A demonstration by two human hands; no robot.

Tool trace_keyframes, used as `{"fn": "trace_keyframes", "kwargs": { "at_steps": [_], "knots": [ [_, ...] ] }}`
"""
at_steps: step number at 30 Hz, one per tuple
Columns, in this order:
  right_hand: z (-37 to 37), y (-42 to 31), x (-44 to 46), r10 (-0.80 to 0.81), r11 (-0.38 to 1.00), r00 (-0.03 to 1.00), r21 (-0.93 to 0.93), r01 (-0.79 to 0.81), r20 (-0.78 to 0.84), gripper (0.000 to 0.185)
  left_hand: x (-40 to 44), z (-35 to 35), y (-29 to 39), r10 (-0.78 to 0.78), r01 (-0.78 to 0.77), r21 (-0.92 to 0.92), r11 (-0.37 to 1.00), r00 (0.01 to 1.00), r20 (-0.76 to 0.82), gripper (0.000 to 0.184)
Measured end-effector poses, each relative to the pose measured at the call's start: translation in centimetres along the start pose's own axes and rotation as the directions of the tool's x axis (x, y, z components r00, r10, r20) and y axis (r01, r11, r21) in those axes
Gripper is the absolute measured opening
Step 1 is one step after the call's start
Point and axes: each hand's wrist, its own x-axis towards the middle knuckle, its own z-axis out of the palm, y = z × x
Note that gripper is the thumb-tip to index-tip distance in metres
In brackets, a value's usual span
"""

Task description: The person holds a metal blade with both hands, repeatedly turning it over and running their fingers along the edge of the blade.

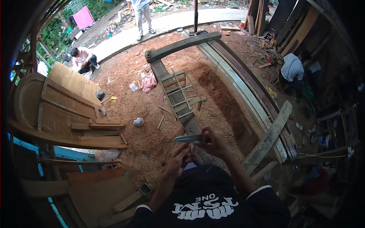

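In front of my chest, my right hand (pixel 215 142) is closed around the near end of a flat, grey-blue, blade-like tool (pixel 188 138). The tool points to the left, and its exact kind is unclear. Just below it is my left hand (pixel 180 159), its fingers pinched together close to the tool's underside. Whatever lies between those fingertips is too small to make out. Beyond both hands, a wooden lattice frame (pixel 178 93) of thin slats rests on a long dark plank (pixel 161 73).
A thick beam (pixel 184 46) crosses the plank's far end. Long boards (pixel 243 91) run along the right, with a weathered plank (pixel 270 135) across them. Wooden panels (pixel 68 100) lean at left. Sawdust covers the ground. One person (pixel 83 60) sits at left, another (pixel 292 68) crouches at right, and a third (pixel 142 17) stands behind.
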Motion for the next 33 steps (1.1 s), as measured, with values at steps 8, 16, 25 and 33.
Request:
{"fn": "trace_keyframes", "kwargs": {
  "at_steps": [8, 16, 25, 33],
  "knots": [
    [-3.0, 0.2, -0.8, 0.089, 0.995, 0.991, -0.035, -0.093, -0.098, 0.047, 1.5, 1.3, 0.1, -0.102, 0.100, 0.139, 0.985, 0.995, 0.010, 0.043],
    [-4.7, -0.9, -2.4, -0.031, 0.994, 0.995, -0.104, 0.021, -0.097, 0.043, 3.6, 3.0, -0.5, -0.240, 0.198, 0.260, 0.945, 0.960, 0.142, 0.047],
    [-6.3, -0.6, -4.1, 0.155, 0.987, 0.977, -0.012, -0.159, -0.147, 0.037, 4.2, 4.5, -1.4, -0.284, 0.226, 0.328, 0.917, 0.948, 0.143, 0.049],
    [-6.3, -0.7, -3.4, 0.190, 0.981, 0.980, 0.061, -0.186, -0.061, 0.037, 3.7, 2.5, -1.9, -0.231, 0.181, 0.353, 0.918, 0.967, 0.103, 0.047]
  ]
}}
